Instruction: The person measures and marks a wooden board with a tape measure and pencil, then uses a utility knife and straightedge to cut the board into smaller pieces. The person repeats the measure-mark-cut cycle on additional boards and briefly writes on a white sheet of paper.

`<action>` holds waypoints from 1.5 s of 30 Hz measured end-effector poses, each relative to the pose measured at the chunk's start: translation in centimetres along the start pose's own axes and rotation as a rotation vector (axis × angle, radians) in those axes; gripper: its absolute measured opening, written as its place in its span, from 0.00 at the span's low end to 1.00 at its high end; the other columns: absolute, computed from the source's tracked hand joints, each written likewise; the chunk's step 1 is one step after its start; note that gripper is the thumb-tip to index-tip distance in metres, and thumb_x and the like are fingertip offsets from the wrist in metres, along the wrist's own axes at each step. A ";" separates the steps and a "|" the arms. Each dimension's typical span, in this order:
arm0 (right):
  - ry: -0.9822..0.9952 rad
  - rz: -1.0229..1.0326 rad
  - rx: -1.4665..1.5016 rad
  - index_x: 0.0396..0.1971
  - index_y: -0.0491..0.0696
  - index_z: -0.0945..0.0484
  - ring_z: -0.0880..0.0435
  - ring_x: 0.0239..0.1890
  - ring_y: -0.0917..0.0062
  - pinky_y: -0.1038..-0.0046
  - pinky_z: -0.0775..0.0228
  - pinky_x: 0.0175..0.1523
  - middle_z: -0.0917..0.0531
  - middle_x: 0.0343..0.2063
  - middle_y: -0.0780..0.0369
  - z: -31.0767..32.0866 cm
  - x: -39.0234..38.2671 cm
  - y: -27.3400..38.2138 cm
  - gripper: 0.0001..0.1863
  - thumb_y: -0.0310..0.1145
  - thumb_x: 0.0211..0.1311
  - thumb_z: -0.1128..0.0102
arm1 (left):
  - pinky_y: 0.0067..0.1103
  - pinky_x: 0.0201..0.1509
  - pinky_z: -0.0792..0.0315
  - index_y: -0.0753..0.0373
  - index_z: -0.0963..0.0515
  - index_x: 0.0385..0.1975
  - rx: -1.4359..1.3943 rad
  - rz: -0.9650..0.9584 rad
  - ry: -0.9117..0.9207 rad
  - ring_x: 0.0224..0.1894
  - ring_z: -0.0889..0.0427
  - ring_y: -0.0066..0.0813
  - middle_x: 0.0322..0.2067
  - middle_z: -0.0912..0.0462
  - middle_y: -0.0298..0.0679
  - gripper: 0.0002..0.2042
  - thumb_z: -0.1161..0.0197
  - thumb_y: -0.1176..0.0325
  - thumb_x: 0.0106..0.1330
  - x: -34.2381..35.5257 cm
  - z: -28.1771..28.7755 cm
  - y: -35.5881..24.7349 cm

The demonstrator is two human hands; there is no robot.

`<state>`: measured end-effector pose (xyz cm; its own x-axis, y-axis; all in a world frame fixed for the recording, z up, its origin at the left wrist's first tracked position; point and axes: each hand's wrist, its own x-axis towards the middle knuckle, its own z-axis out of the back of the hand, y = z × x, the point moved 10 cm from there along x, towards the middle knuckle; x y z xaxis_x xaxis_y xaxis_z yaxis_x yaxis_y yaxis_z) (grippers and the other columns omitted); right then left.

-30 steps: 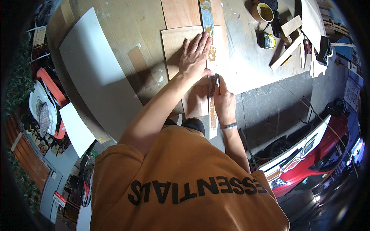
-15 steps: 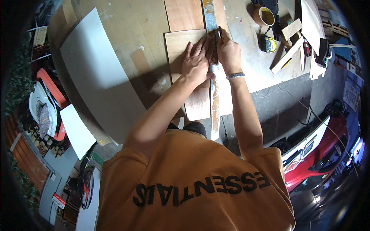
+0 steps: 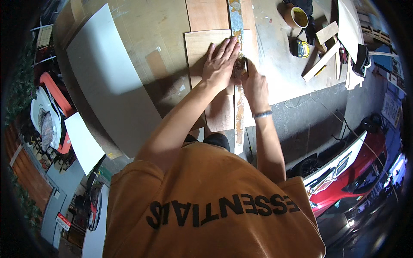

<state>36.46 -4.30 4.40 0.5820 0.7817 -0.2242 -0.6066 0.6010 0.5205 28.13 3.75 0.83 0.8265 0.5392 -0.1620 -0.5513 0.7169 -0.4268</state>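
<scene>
A long, narrow metal strip, worn and stained rusty brown, lies lengthwise over thin plywood sheets. Flat on a pale plywood piece, my left hand has its fingers stretched forward, their tips at the strip's left edge. My right hand is closed around a slim dark tool beside the strip's right edge. Most of that tool is hidden by the fingers, so its exact kind does not show. Under the pale piece, more plywood extends to the far side, and its near end reaches the table edge.
A large white sheet lies on the table at left. At far right are a tape roll, a yellow-black tape measure and wood offcuts. A red car stands beyond the table at right.
My right hand has drawn the dark tool toward me along the strip. My left hand stays pressed down in nearly the same place, its fingers now more stretched out.
</scene>
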 end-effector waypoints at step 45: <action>-0.006 0.013 0.126 0.47 0.43 0.34 0.17 0.17 0.63 0.64 0.26 0.20 0.19 0.18 0.50 1.5 6.5 -0.8 0.10 0.34 0.78 0.49 | 0.36 0.81 0.56 0.64 0.35 0.71 0.100 0.021 -0.198 0.79 0.49 0.37 0.77 0.45 0.42 0.35 0.45 0.46 0.71 -0.2 1.1 1.0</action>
<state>41.46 0.04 3.75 0.5775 0.7883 -0.2121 -0.5420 0.5645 0.6225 27.28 4.82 1.38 0.7815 0.6237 0.0118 -0.5851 0.7394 -0.3331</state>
